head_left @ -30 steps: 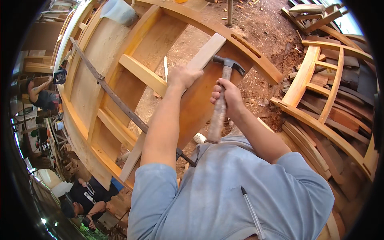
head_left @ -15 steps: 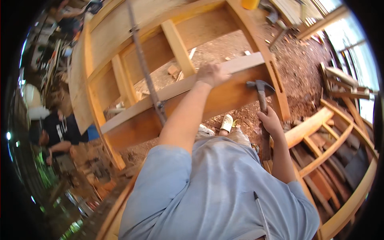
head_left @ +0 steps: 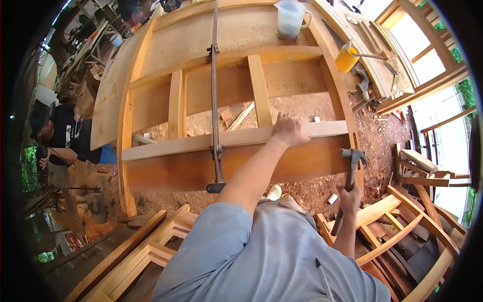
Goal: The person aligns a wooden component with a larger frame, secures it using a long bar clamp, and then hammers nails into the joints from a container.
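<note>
Right hand (head_left: 349, 196) grips hammer (head_left: 351, 168); left hand (head_left: 290, 130) clasps pale board (head_left: 186, 145) — beyond, translucent jug (head_left: 289, 20) and yellow cup (head_left: 345, 61); contents unclear.

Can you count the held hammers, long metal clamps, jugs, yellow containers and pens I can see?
Hammer in the right hand: 1
Long metal clamp: 1
Jug with a handle: 1
Yellow container: 1
Pen on the shirt: 1
Total: 5
</note>
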Motion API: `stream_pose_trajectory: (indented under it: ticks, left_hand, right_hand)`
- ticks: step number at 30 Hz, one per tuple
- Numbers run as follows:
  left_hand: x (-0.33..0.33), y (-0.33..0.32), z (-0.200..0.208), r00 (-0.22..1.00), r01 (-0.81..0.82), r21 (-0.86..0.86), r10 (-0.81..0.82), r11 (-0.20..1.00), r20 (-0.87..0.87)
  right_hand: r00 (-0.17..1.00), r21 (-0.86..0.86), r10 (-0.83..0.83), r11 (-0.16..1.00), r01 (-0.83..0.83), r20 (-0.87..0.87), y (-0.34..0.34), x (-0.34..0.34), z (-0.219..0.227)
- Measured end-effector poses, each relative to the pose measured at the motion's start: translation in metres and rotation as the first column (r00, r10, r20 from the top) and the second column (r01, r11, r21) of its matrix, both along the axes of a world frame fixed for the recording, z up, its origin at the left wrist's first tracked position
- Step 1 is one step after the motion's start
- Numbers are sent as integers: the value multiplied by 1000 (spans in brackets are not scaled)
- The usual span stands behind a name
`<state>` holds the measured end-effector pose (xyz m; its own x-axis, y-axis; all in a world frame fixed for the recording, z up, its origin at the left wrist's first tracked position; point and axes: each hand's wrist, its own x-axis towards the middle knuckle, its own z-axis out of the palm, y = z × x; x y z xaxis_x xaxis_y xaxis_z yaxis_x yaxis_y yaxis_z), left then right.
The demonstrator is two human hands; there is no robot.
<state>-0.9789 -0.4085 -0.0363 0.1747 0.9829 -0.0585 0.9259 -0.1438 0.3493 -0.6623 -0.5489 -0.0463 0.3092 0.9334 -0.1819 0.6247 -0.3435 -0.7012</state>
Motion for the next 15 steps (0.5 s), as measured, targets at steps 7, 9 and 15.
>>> stream_pose_trajectory:
  ticks: [7, 9, 15]
  left_hand:
    - [-26, -3, -6, 960, 34, 58, -49, 998, 275]
    - [-51, -18, -9, 879, -53, 171, -35, 984, 476]
    - [-174, -111, 46, 243, -823, -172, 610, 541, 754]
  right_hand:
    - [998, 308, -53, 949, 59, -27, 51, 45, 15]
    - [981, 136, -74, 986, 99, -178, 68, 51, 25]
    - [768, -299, -238, 952, 63, -595, 84, 126, 0]
